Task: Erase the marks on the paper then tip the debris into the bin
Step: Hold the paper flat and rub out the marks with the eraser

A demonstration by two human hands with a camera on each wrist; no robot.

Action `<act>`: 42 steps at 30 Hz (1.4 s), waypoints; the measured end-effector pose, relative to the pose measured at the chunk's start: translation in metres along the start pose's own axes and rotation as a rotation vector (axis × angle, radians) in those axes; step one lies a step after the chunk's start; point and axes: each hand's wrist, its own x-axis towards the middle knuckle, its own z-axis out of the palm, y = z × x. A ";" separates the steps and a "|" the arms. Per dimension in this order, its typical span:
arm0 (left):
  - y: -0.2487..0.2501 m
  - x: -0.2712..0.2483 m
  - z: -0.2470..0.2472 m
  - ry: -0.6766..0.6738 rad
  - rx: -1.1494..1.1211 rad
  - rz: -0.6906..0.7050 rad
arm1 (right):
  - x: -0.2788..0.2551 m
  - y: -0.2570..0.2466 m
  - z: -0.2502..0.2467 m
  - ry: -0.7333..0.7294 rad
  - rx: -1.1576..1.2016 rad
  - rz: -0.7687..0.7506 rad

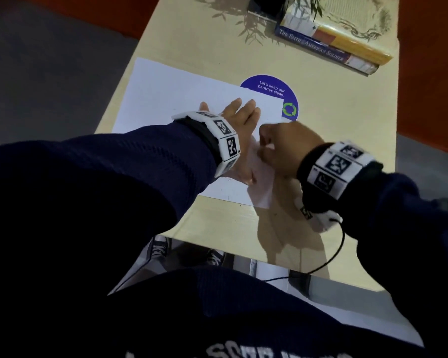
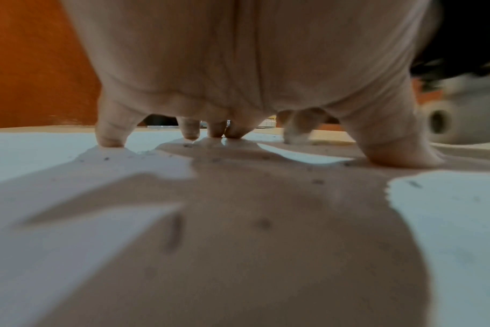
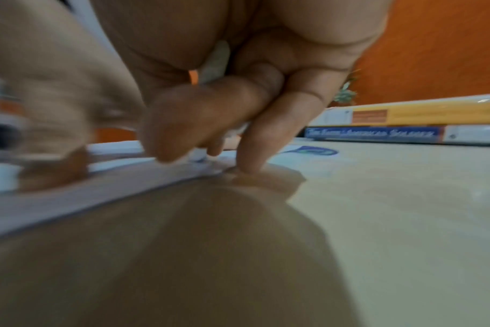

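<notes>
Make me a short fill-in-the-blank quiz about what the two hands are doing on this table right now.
1. The left hand presses flat on the white ____.
2. The right hand pinches a small white ____ against the sheet's right edge.
3. Two stacked ____ lie at the table's far right corner.
4. Small dark ____ of debris dot the sheet in the left wrist view.

Missing words: paper; eraser; books; specks

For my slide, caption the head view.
Left hand flattens the white paper on the table while the right hand rubs an eraser along its right edge.
</notes>
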 end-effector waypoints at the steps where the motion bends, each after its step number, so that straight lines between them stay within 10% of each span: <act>1: 0.000 0.000 -0.001 0.001 -0.026 -0.002 | -0.003 0.000 0.002 -0.006 0.000 -0.006; 42: -0.003 0.000 0.001 -0.056 0.030 -0.011 | 0.040 0.011 -0.031 0.023 0.099 0.120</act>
